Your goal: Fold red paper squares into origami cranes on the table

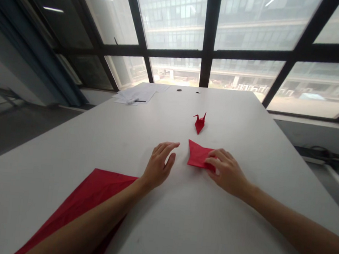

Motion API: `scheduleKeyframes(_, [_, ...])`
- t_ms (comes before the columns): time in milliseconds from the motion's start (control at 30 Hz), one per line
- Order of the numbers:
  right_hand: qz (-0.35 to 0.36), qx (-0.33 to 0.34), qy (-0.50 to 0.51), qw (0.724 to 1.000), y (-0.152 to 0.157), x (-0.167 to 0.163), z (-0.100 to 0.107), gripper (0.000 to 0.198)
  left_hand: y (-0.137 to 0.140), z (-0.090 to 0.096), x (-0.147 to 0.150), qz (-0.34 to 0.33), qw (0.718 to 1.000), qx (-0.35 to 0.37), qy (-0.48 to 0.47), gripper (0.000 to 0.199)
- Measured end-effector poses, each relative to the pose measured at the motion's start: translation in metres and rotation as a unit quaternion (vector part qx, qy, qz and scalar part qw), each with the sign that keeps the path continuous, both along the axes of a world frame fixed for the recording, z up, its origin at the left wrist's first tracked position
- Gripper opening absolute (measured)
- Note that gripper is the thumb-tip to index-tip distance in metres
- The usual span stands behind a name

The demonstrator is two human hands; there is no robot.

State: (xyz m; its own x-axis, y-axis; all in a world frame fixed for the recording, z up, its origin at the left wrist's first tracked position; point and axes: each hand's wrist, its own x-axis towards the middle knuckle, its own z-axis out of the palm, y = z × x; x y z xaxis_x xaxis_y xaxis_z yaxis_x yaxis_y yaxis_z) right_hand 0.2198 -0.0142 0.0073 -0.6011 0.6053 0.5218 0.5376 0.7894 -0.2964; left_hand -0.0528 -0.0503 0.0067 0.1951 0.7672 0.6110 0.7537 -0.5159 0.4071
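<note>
A small folded piece of red paper (198, 155) has a pointed corner at its upper left. My right hand (227, 170) grips its right end between thumb and fingers, which hide that part. To the left, my left hand (160, 164) hovers apart from the paper, thumb and fingers spread with nothing between them. Beyond the folded paper stands a red origami crane (199, 124). A large red sheet (91, 191) with crease lines lies at the lower left, partly covered by my left forearm.
All this is on a long white table (65, 149). White papers (139, 93) with a dark pen-like item (140, 101) lie at the far left. Two small dark round spots are near the far edge. Large windows with a dark frame (209, 39) rise behind the table.
</note>
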Motion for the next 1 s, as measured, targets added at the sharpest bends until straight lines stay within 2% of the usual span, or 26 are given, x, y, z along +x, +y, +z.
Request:
scheduleKeyframes(67, [0.042, -0.034, -0.057, 0.997, -0.006, -0.004, 0.000, 0.018, 0.002, -0.002, 0.000, 0.010, 1.000, -0.014, 0.005, 0.031])
scheduleKeyframes(133, [0.064, -0.063, -0.075, 0.993, -0.010, -0.007, 0.000, 0.023, 0.003, -0.005, 0.001, -0.007, 0.999, -0.036, 0.029, 0.032])
scheduleKeyframes(233, [0.095, -0.079, -0.070, 0.990, -0.012, -0.008, 0.000, 0.022, 0.003, -0.008, 0.002, -0.075, 0.989, -0.085, 0.095, 0.040])
scheduleKeyframes(333, [0.129, -0.085, -0.051, 0.987, -0.011, -0.007, -0.002, 0.019, 0.002, -0.008, 0.004, -0.146, 0.968, -0.122, 0.165, 0.045])
scheduleKeyframes(400, [0.107, -0.083, -0.018, 0.991, -0.009, -0.007, -0.004, 0.020, 0.001, -0.006, 0.004, -0.167, 0.960, -0.125, 0.186, 0.041])
scheduleKeyframes(467, [0.055, -0.075, 0.008, 0.996, -0.005, -0.006, -0.008, 0.021, -0.001, -0.002, 0.005, -0.164, 0.961, -0.119, 0.190, 0.035])
scheduleKeyframes(567, [-0.001, -0.075, 0.001, 0.997, 0.001, -0.004, -0.014, 0.020, -0.005, 0.005, 0.006, -0.155, 0.960, -0.118, 0.201, 0.031])
scheduleKeyframes(767, [-0.005, -0.081, -0.017, 0.997, 0.005, -0.003, -0.019, 0.022, -0.009, 0.010, 0.010, -0.209, 0.951, -0.132, 0.187, 0.033])
scheduleKeyframes(900, [-0.047, -0.085, 0.026, 0.995, 0.010, -0.003, -0.025, 0.031, -0.009, 0.010, 0.010, -0.238, 0.943, -0.145, 0.182, 0.041])
scheduleKeyframes(1000, [-0.052, -0.108, 0.055, 0.991, 0.015, -0.002, -0.029, 0.031, -0.009, 0.012, 0.009, -0.244, 0.941, -0.136, 0.193, 0.040])
